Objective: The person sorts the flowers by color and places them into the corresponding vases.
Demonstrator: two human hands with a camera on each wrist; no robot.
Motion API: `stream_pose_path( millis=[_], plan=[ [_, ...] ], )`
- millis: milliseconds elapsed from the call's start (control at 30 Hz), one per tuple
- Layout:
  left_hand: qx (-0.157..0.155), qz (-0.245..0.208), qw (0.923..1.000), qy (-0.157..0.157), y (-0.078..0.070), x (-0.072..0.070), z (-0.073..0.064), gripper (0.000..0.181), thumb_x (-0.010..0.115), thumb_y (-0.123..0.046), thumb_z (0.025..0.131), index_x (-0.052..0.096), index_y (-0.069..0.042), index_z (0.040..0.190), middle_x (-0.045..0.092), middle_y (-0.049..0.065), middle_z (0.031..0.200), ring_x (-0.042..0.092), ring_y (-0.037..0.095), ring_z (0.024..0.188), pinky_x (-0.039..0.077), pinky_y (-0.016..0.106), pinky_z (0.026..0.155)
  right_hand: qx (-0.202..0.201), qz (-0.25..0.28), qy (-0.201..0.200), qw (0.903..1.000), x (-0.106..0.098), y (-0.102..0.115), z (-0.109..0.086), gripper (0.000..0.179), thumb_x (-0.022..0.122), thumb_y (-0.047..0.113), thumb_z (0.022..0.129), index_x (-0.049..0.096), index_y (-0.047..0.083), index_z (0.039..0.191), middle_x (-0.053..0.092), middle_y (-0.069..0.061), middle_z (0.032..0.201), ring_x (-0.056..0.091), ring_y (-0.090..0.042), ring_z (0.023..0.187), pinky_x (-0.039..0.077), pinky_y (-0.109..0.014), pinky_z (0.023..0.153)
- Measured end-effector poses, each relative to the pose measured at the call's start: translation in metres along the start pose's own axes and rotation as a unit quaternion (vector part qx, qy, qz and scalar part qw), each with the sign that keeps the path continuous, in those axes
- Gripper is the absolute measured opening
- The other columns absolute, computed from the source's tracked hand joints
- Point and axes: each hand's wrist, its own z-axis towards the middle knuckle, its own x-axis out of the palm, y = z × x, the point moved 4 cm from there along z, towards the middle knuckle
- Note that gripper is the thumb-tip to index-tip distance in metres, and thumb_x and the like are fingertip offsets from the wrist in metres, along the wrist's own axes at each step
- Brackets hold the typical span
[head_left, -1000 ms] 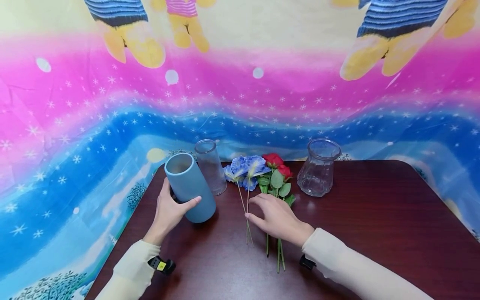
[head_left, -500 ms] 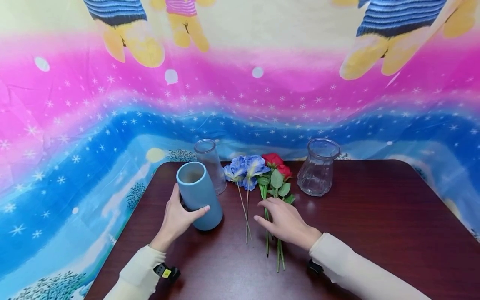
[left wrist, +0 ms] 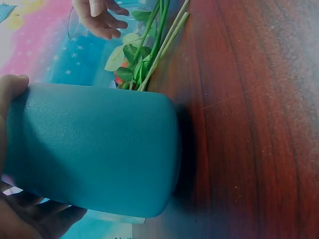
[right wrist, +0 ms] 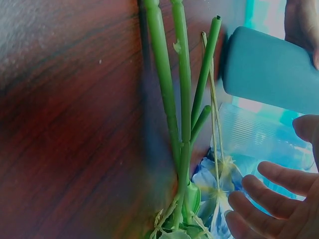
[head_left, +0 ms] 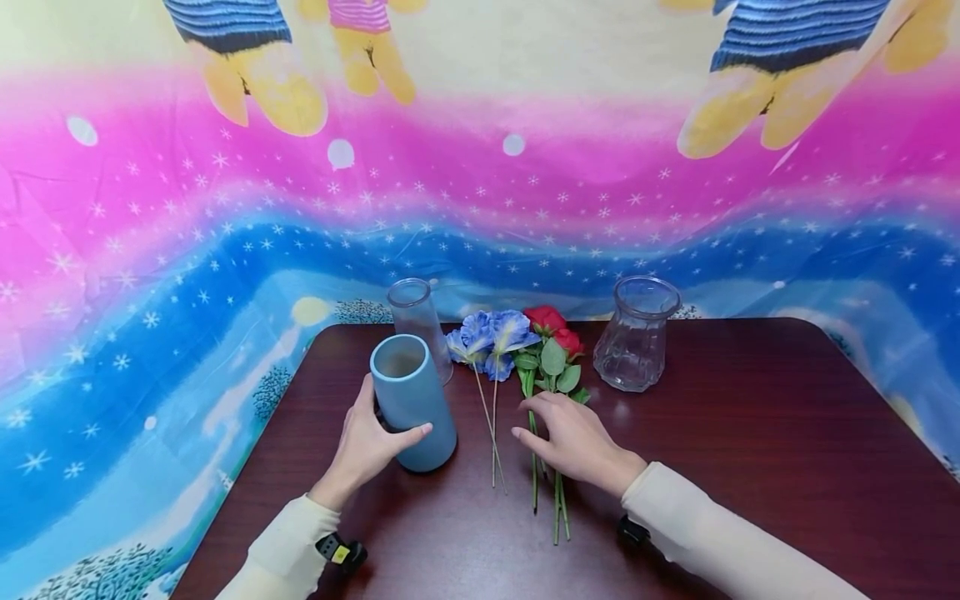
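My left hand [head_left: 367, 450] grips a matte blue-grey vase [head_left: 418, 417] around its side, thumb across the front. In the left wrist view the base of the vase [left wrist: 114, 149] is close to the tabletop; I cannot tell whether it touches. Over the green stems of the red roses [head_left: 551, 325] hovers my right hand [head_left: 577, 437], its fingers loosely bent and holding nothing. Between the two hands lie blue flowers [head_left: 491, 333] on thin tan stems. In the right wrist view the rose stems [right wrist: 184, 99] pass beside the spread fingers [right wrist: 279, 177].
Behind the blue-grey vase stands a clear cylindrical glass vase [head_left: 420, 312], partly hidden. A wider clear glass vase [head_left: 633, 350] is at the back right of the dark wooden table [head_left: 750, 467]. A printed cloth [head_left: 480, 192] hangs behind the table.
My left hand has brought the vase rightward and nearer to me, and it leans less. The right hand has drawn back rightward from the blue flowers' stems.
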Motion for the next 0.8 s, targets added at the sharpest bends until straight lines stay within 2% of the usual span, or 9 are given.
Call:
stream_pose_path(
  millis=[567, 800],
  plan=[
    [-0.01, -0.015, 0.9997, 0.016, 0.0071, -0.0018, -0.0055, 0.102, 0.089, -0.034, 0.075, 0.027, -0.022, 0.155, 0.052, 0.008, 0.147, 0.058, 0.034, 0.129, 0.051, 0.061, 0.1, 0.0, 0.003, 0.006, 1.0, 0.0042, 0.001, 0.0014, 0.041, 0.069, 0.042, 0.094, 0.07, 0.01, 0.121, 0.072, -0.006, 0.115, 0.069, -0.021, 0.103, 0.058, -0.042, 0.082],
    [-0.027, 0.016, 0.9992, 0.023, 0.0092, -0.0025, -0.0079, 0.106, 0.087, -0.041, 0.076, 0.022, -0.021, 0.157, 0.05, 0.009, 0.149, 0.056, 0.035, 0.131, 0.05, 0.061, 0.101, -0.003, 0.001, 0.004, 1.0, 0.0064, 0.0007, 0.0041, 0.04, 0.07, 0.04, 0.094, 0.071, 0.01, 0.12, 0.072, -0.007, 0.113, 0.069, -0.021, 0.101, 0.058, -0.042, 0.082]
  ],
)
